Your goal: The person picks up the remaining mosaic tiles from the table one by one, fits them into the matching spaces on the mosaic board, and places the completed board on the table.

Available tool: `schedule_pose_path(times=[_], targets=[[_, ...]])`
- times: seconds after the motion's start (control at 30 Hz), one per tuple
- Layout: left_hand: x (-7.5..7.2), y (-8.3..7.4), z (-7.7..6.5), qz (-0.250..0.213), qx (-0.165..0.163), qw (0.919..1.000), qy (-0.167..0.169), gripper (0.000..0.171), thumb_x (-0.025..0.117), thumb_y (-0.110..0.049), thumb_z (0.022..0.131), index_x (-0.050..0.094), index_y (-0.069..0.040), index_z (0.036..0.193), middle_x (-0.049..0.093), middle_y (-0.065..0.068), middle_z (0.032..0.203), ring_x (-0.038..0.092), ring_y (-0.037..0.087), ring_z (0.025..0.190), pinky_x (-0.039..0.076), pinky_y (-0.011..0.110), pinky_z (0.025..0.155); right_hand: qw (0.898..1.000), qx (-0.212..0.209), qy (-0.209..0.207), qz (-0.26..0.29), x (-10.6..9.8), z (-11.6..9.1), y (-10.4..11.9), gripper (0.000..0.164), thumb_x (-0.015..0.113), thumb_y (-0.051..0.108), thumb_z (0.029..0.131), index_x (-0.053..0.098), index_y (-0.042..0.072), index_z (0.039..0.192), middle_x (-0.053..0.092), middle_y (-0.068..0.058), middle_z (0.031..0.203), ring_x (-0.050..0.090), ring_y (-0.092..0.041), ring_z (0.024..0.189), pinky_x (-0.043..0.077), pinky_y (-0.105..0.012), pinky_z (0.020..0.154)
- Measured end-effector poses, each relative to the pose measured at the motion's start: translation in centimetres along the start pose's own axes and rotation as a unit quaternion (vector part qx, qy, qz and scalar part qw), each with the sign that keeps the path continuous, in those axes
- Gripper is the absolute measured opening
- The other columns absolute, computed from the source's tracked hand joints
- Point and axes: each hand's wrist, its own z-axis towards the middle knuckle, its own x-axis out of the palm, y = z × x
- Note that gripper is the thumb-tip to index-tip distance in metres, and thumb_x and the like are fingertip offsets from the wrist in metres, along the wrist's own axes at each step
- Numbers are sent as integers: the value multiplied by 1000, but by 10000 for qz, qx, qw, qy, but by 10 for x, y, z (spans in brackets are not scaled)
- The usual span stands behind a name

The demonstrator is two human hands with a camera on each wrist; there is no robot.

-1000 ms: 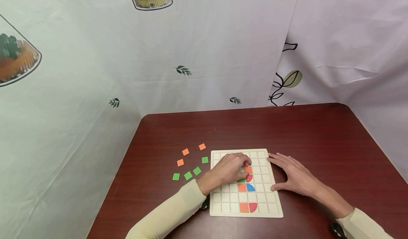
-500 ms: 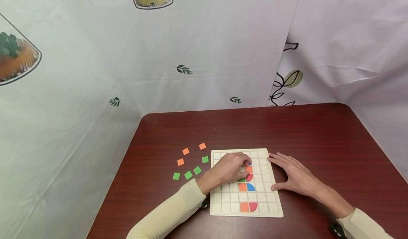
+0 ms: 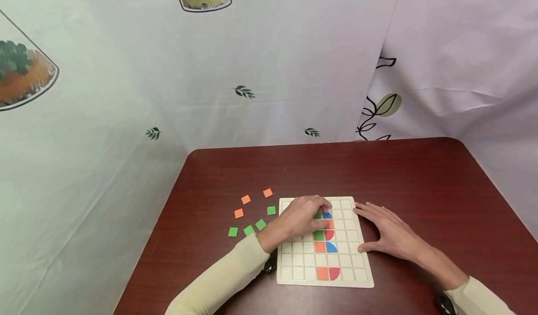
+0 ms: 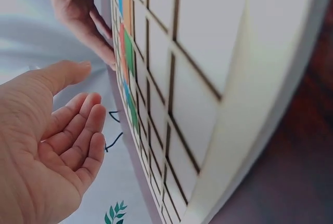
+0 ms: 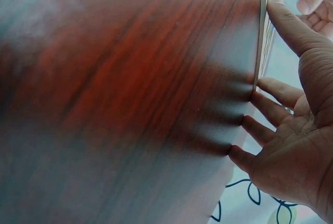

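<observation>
A cream grid board point(image 3: 346, 277) lies on the table, with coloured tiles set in two neighbouring columns. Among them are a green square point(image 3: 318, 235), a red rounded piece point(image 3: 329, 234), an orange square point(image 3: 320, 247) and a blue rounded piece point(image 3: 331, 247). Over the upper tiles hovers my left hand point(image 3: 300, 216), partly covering them. The left wrist view shows its thumb apart from loosely bent fingers point(image 4: 78, 130), nothing between them. My right hand point(image 3: 392, 233) is spread at the board's right edge, thumb and fingertips against it, as the right wrist view point(image 5: 291, 141) also shows.
Left of the board, loose orange squares point(image 3: 245, 199) and several green squares point(image 3: 233, 232) lie scattered on the dark red table point(image 3: 201, 263). A printed white cloth point(image 3: 269, 72) hangs behind the table.
My left hand has lifted slightly, uncovering more of the blue, green and orange tiles near the top; its thumb and fingers have spread apart. My right hand keeps its place.
</observation>
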Motion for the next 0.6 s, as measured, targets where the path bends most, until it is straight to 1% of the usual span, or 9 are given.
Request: schedule_pose_path(times=[0.17, 0.3, 0.47, 0.6], targets=[[-6, 2, 0, 64, 68, 9997, -208, 38, 85, -30, 92, 74, -14, 125, 73, -7, 112, 66, 2, 97, 49, 13, 84, 10000, 15, 39, -20, 0, 0, 1, 98, 95, 55, 72, 60, 4, 148, 53, -22, 155, 45, -51, 143, 32, -69, 113], [-13, 4, 0, 56, 44, 9995, -308, 39, 85, -30, 93, 73, -13, 127, 73, -7, 111, 67, 6, 101, 50, 17, 86, 10000, 17, 25, -45, 0, 0, 0, 98, 95, 54, 72, 60, 4, 148, 54, -22, 154, 45, -50, 143, 32, -69, 113], [-22, 9, -3, -8, -90, 9991, -423, 41, 84, -30, 94, 73, -14, 130, 73, -6, 114, 68, 11, 105, 51, 23, 89, 10000, 42, -10, -37, 1, 0, 0, 99, 96, 54, 71, 60, 3, 148, 54, -22, 154, 45, -50, 143, 32, -69, 112], [-30, 13, -5, 28, -219, 9982, -564, 42, 84, -31, 93, 72, -16, 130, 73, -7, 116, 70, 10, 107, 53, 26, 93, 10000, 50, -7, -28, 2, 0, 0, 99, 96, 54, 71, 60, 4, 148, 54, -22, 154, 45, -50, 144, 32, -69, 113]])
